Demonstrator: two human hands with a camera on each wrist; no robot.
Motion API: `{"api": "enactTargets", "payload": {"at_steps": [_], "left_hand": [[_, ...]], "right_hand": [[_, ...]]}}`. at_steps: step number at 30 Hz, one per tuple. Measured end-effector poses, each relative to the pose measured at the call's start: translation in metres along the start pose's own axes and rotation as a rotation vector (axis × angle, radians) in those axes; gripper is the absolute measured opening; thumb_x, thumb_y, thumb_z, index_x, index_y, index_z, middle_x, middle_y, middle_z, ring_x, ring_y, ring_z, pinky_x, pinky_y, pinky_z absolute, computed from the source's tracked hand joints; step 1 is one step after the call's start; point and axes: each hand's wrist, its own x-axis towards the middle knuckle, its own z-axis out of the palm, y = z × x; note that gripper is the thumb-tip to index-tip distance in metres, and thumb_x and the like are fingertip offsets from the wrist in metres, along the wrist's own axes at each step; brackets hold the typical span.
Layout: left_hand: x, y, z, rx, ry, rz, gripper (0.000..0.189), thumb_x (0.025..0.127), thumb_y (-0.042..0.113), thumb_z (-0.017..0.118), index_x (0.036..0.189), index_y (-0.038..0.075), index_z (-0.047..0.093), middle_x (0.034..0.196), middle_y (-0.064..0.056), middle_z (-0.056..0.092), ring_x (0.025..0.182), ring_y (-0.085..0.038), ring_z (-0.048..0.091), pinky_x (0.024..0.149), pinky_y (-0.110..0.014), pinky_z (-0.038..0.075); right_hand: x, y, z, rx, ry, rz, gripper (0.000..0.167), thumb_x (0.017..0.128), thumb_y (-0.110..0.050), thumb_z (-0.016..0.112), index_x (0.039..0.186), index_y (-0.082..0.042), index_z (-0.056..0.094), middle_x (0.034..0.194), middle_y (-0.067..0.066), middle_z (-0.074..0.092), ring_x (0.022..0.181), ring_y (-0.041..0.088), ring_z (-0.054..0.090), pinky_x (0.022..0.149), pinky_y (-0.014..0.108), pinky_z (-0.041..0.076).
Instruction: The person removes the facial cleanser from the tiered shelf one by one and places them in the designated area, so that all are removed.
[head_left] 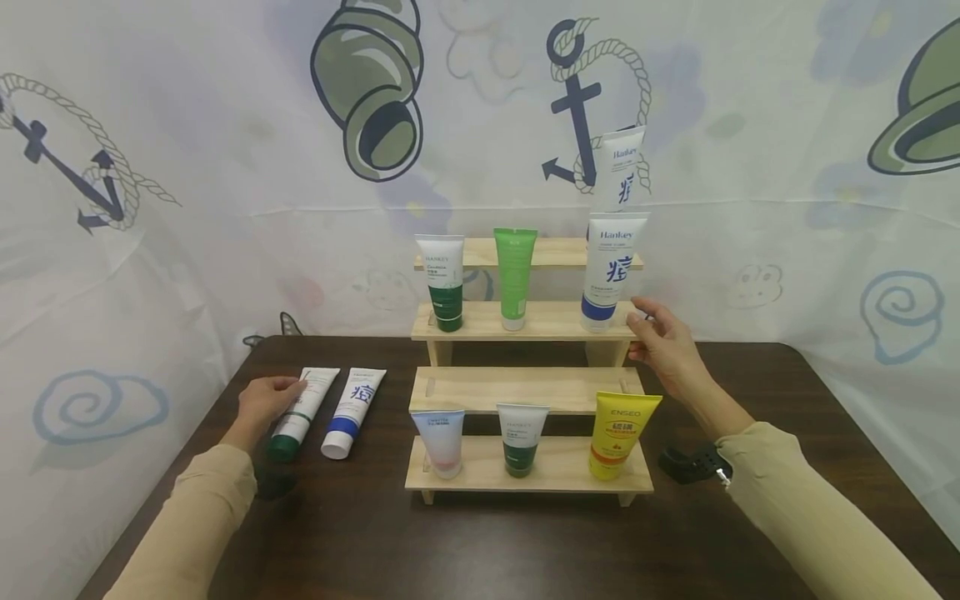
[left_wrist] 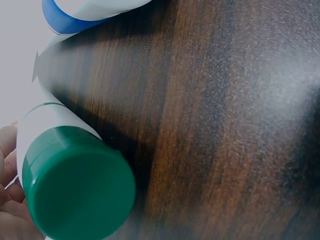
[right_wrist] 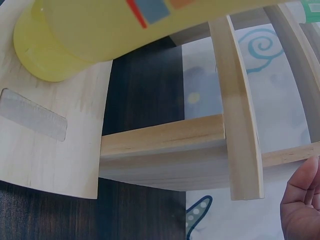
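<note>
My left hand (head_left: pixel 264 408) grips a white squeeze tube with a green cap (head_left: pixel 295 417), which lies on the table at the left. Its fingers show along the tube's side in the left wrist view. Beside it lies a white tube with a blue cap (head_left: pixel 356 412). My right hand (head_left: pixel 670 346) is at the right end of the third tier of a wooden stepped shelf (head_left: pixel 555 315), thumb and fingers about the board's end. Just left of these fingers a white-and-blue tube (head_left: pixel 613 267) stands cap down. In the right wrist view only part of this hand shows.
Also on the third tier are a green tube (head_left: pixel 515 275) and a white-and-green tube (head_left: pixel 442 279). Another white-and-blue tube (head_left: pixel 624 162) stands on the top tier. Below, the front tier holds a pale blue tube (head_left: pixel 442 442), a small white-and-green tube (head_left: pixel 521 433) and a yellow tube (head_left: pixel 618 433).
</note>
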Motion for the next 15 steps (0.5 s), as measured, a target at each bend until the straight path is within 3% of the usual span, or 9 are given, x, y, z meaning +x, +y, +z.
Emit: {"api": "enactTargets", "payload": {"at_steps": [15], "left_hand": [[-0.0022,-0.0023,-0.002,0.014,0.007,0.04,0.054,0.096,0.035,0.048,0.127,-0.01,0.049,0.128,-0.033,0.047,0.109,-0.044,0.044,0.095,-0.056,0.037]], "right_hand": [[-0.0013,-0.0023,0.0003,0.008,0.003,0.012,0.06,0.098,-0.03,0.049,0.147,-0.005,0.024,0.092,-0.002,0.046,0.069,0.003,0.052,0.064,0.015,0.05]]}}
